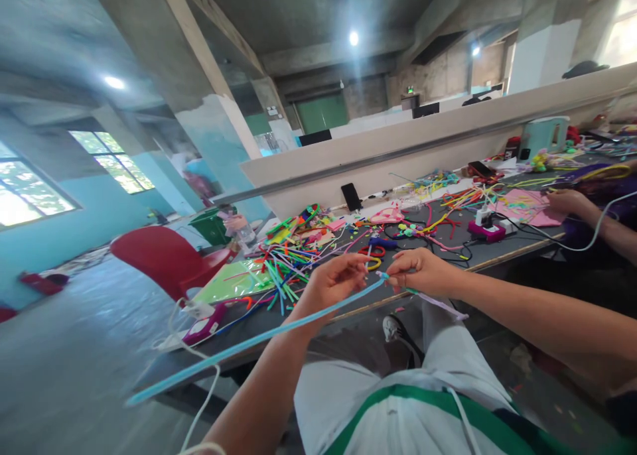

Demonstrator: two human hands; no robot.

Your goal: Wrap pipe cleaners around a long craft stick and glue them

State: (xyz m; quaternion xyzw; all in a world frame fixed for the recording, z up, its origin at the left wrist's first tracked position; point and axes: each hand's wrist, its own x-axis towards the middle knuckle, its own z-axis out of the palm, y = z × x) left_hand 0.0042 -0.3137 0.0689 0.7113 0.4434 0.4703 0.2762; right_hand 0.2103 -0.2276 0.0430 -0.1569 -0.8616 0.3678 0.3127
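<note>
My left hand [334, 279] and my right hand [421, 271] are held close together above my lap, in front of the dark table's near edge [488, 264]. A long light-blue pipe cleaner [249, 342] runs from my fingertips down to the lower left. My left hand's fingers are curled and pinch a short stick near the pipe cleaner's upper end. My right hand pinches that blue end, and a pale lilac pipe cleaner [440, 304] trails from it toward the lower right.
A heap of coloured pipe cleaners [288, 256] covers the table, with scissors [375, 248], a black phone [351, 196], a pink glue gun [204, 325] and pink sheets [522, 206]. A red chair [164, 256] stands left. Another person's hand [567, 201] rests at right.
</note>
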